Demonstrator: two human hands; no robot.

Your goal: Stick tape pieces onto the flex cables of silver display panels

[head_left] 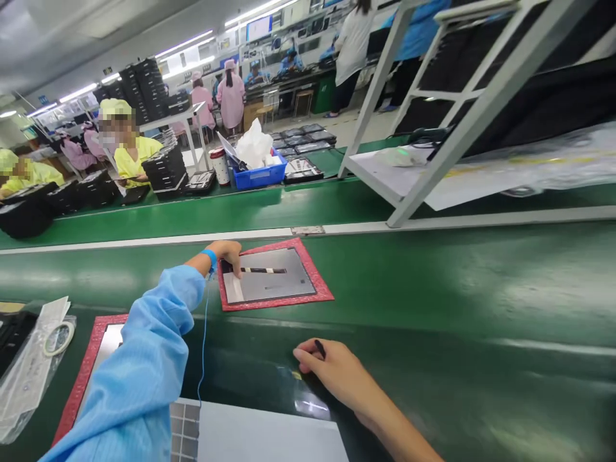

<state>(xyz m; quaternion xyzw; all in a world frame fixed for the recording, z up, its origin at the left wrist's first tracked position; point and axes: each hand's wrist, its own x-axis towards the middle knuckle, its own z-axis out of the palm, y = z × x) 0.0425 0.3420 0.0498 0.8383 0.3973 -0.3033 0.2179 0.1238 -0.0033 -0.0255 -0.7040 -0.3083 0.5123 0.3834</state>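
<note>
My left hand (230, 253), with a blue wrist strap and cord, reaches out to the left edge of a flat grey display panel (274, 282). Its fingers bend down over the panel's upper left corner and appear to grip it; the fingertips are partly hidden. Under the panel lies a red bubble-wrap sheet (317, 282), showing as a border. A black strip (264, 271) runs across the panel's back. Nearer to me, my right hand (332, 369) is closed around a thin black tool (320, 348), mostly hidden in the fingers, above the green surface.
A second red-bordered panel (103, 343) lies partly under my left sleeve. A tape roll (58, 339) rests on plastic bags at left. A white sheet (264, 433) lies in front. Beyond a pale rail (206, 240) stand a blue bin (260, 178), a metal frame (414, 199) and co-workers.
</note>
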